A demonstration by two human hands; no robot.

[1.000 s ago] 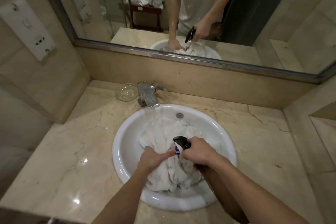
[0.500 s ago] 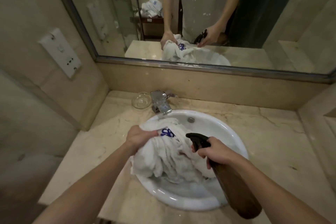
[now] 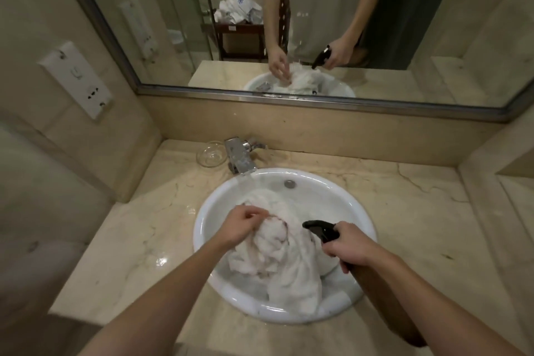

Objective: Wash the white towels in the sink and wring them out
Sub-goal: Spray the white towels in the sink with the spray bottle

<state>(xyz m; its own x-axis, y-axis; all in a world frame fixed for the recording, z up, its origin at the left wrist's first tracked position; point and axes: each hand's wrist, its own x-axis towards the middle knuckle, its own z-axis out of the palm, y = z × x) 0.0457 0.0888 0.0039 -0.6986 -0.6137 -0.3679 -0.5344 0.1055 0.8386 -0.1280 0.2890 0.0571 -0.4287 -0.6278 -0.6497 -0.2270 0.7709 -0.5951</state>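
Observation:
A bunched wet white towel (image 3: 284, 263) lies in the round white sink (image 3: 341, 199), heaped toward the front. My left hand (image 3: 241, 225) pinches a fold at the top left of the heap. My right hand (image 3: 345, 246) grips the neck of a brown spray bottle (image 3: 381, 298); its black nozzle (image 3: 319, 229) points left at the towel from close by. The bottle's body hangs over the sink's front right rim.
A chrome faucet (image 3: 239, 156) stands behind the sink, with a small glass dish (image 3: 211, 154) to its left. Marble counter (image 3: 419, 225) surrounds the basin. A socket plate (image 3: 76, 79) is on the left wall. The mirror (image 3: 318, 23) reflects more white towels (image 3: 239, 10) on a stand.
My left hand lowered the lifted towel back into the basin and now holds it nearer the middle. The blue logo no longer shows. The bottle stays in my right hand.

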